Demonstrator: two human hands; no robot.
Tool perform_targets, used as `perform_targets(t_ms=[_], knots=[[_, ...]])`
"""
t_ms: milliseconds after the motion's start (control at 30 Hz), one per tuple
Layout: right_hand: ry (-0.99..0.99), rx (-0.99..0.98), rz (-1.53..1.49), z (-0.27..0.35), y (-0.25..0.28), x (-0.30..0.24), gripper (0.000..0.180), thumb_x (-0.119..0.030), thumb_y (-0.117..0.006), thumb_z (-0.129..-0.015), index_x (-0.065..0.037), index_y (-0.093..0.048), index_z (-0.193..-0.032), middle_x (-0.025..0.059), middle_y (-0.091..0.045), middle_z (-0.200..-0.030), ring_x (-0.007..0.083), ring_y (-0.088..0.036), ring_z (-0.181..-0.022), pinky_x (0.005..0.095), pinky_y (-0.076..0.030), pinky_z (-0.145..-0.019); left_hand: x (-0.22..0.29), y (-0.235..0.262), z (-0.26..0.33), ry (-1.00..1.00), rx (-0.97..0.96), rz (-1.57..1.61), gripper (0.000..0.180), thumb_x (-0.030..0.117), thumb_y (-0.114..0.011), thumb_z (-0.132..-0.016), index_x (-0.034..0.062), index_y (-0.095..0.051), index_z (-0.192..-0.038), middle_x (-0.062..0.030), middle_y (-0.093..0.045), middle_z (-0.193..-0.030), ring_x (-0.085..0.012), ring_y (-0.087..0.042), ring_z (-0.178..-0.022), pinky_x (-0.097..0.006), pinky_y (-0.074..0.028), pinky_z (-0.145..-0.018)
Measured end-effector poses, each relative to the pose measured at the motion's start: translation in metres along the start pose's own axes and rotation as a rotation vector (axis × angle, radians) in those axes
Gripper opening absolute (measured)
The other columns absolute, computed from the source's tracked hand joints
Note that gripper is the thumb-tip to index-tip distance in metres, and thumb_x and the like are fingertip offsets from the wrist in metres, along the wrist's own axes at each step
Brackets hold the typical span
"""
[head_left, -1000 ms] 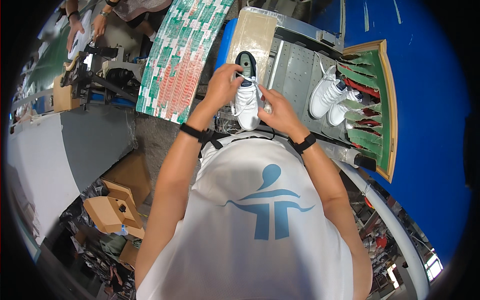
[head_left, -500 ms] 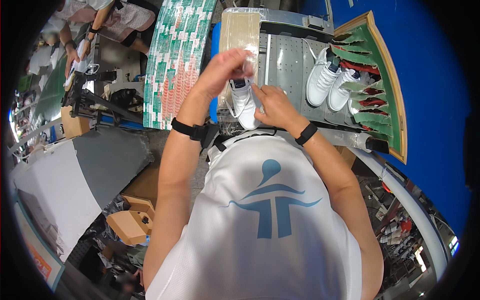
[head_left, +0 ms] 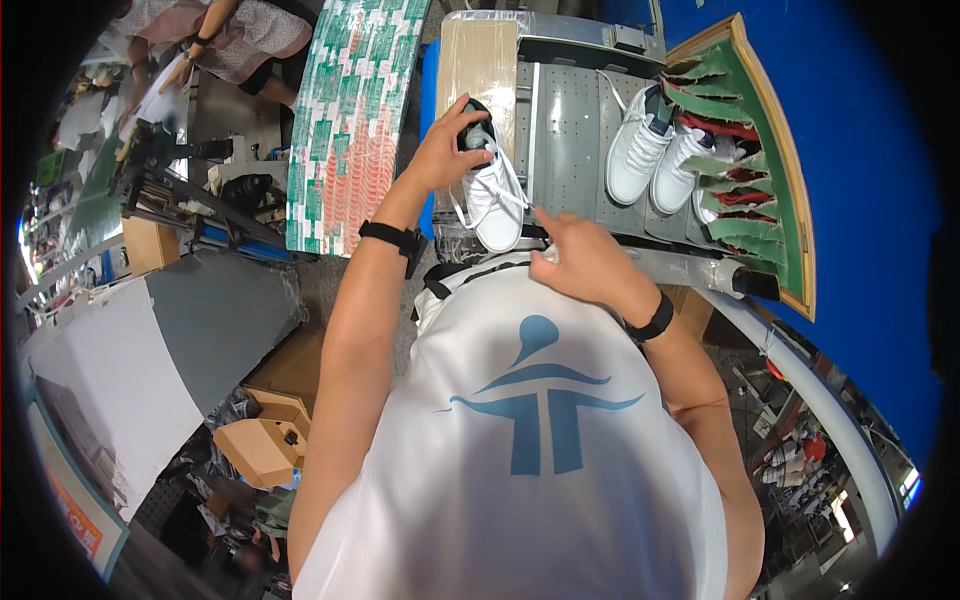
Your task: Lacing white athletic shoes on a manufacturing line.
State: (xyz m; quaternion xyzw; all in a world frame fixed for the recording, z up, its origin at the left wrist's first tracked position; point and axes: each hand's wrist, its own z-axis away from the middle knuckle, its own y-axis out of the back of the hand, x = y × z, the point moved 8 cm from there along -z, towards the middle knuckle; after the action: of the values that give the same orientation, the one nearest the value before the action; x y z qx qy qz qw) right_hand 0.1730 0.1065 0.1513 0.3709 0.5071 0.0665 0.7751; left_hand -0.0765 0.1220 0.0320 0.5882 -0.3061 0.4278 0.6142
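While my left hand (head_left: 445, 150) clamps the white lace-up leather sneaker (head_left: 492, 195) by its heel at twelve o'clock over the grey perforated metal bench (head_left: 570, 130), my right hand (head_left: 580, 260), half-curled at one o'clock, holds nothing I can make out. Lacing appears underway; tightening the loose white laces (head_left: 455, 210) seemingly needs both hands.

A long sheet of small green, white and red labels (head_left: 350, 120) hangs left of the metal table (head_left: 575, 130), running from the top edge downward. A flat brown cardboard piece (head_left: 478, 55) lies on the table's left end. Open brown cardboard boxes sit on the floor at lower left (head_left: 262, 447), another at mid left (head_left: 150, 245). An orange-and-white sign (head_left: 70, 510) leans at the far lower left.
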Motion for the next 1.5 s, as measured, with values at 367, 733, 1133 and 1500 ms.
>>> perform_targets(t_ms=[367,733,1133,1500], knots=[[-0.095,0.011,-0.212,0.005,-0.022,0.043,0.066,-0.02,-0.073,-0.09,0.003,-0.062,-0.15,0.0201,-0.073,-0.11,0.0394,-0.072,-0.102,0.0438,-0.056,-0.095,0.0,0.001,-0.002,0.013,0.019,-0.046,0.07,0.01,-0.097,-0.077,0.0104,-0.071,-0.143,-0.0231,-0.034,-0.177,-0.0385,-0.048,-0.156,-0.042,-0.051,-0.118],[0.03,0.146,-0.21,-0.058,-0.053,0.054,0.07,-0.025,-0.071,-0.084,0.006,-0.062,-0.147,0.0236,-0.07,-0.109,0.0424,-0.069,-0.102,0.0477,-0.056,-0.093,-0.01,-0.006,-0.001,0.051,0.022,0.073,0.069,0.009,-0.094,-0.082,0.0101,-0.068,-0.146,-0.0241,-0.027,-0.18,-0.0376,-0.043,-0.159,-0.042,-0.053,-0.116],[-0.011,0.18,-0.24,-0.034,-0.047,0.059,0.072,-0.026,-0.073,-0.087,0.005,-0.059,-0.151,0.0222,-0.072,-0.109,0.0407,-0.069,-0.106,0.0456,-0.055,-0.097,-0.02,-0.009,-0.002,0.062,0.028,0.054,0.068,0.002,-0.089,-0.085,0.0131,-0.066,-0.148,-0.019,-0.022,-0.182,-0.033,-0.032,-0.165,-0.043,-0.054,-0.118],[0.043,0.166,-0.212,-0.06,-0.059,0.059,0.074,-0.025,-0.071,-0.085,0.008,-0.059,-0.149,0.0227,-0.071,-0.11,0.0414,-0.068,-0.105,0.0472,-0.055,-0.095,-0.01,-0.01,0.0,0.091,0.061,0.065,0.069,0.011,-0.094,-0.081,0.0136,-0.069,-0.145,-0.0222,-0.029,-0.179,-0.0381,-0.043,-0.159,-0.042,-0.053,-0.116]])
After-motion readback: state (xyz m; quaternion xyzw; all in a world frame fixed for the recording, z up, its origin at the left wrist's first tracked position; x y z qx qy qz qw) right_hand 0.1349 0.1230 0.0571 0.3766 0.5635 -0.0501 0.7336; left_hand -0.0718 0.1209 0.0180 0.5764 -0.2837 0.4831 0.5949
